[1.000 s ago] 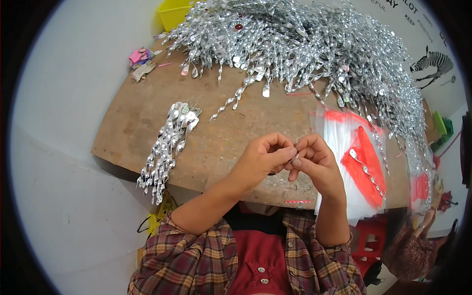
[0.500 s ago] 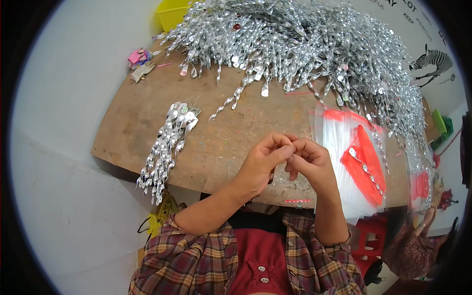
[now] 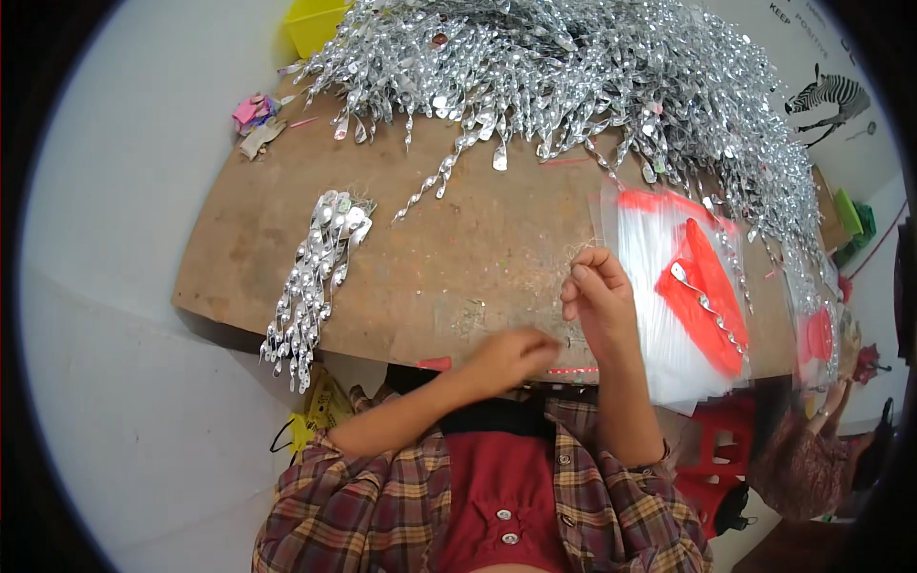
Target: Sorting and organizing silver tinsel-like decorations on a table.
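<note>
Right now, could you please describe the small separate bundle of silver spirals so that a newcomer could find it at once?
Start at the brown worktable, whose far edge is buried under a big heap of silver spirals. Look to its left near corner: the small bundle lies there alone, hanging partly over the table edge. Unlike the heap, it is a narrow, tidy bunch, apart from both hands.

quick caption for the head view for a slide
Two hands pinching fine thread at a wooden board heaped with silver spiral ornaments.
</note>
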### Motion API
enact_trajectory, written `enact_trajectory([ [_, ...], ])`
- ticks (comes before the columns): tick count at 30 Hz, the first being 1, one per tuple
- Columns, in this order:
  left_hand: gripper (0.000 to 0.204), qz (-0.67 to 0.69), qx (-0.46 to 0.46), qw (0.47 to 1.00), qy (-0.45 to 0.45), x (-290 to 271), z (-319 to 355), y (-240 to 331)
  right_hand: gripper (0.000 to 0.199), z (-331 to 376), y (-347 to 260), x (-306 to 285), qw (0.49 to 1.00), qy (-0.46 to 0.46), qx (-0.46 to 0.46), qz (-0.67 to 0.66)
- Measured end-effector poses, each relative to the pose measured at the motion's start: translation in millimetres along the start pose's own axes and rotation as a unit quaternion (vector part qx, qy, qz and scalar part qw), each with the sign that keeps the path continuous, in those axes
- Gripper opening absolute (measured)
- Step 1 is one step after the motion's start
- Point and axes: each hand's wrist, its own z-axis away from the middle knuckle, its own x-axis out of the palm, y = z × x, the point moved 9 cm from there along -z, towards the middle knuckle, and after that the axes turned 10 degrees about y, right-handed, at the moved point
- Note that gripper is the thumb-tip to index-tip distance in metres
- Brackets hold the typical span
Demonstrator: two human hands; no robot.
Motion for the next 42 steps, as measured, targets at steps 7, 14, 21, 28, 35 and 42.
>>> enact_trajectory([
  [7,0.029,-0.21,0.3,0.93,0.027,29,19,27,0.009,-33,20,-53,0.996,0.058,0.004,-0.074],
  [14,0.027,0.15,0.116,0.942,-0.276,59,84,33,0.01,-5,19,-71,0.996,0.048,0.008,-0.073],
  [21,0.032,0.059,0.075,0.967,-0.238,18,113,47,0.012,65,18,-64,0.997,0.079,-0.009,-0.003],
  [28,0.032,-0.231,0.007,0.918,0.324,-205,-14,-3,0.013,93,12,-38,0.997,0.075,-0.011,-0.002],
  [35,0.023,-0.448,-0.106,0.817,0.349,-265,-83,-59,0.012,69,-16,-43,0.997,0.081,0.008,-0.011],
  [42,0.019,-0.362,-0.013,0.838,0.408,-243,-104,-8,0.024,-1,-38,-56,0.995,0.087,0.04,-0.035],
])
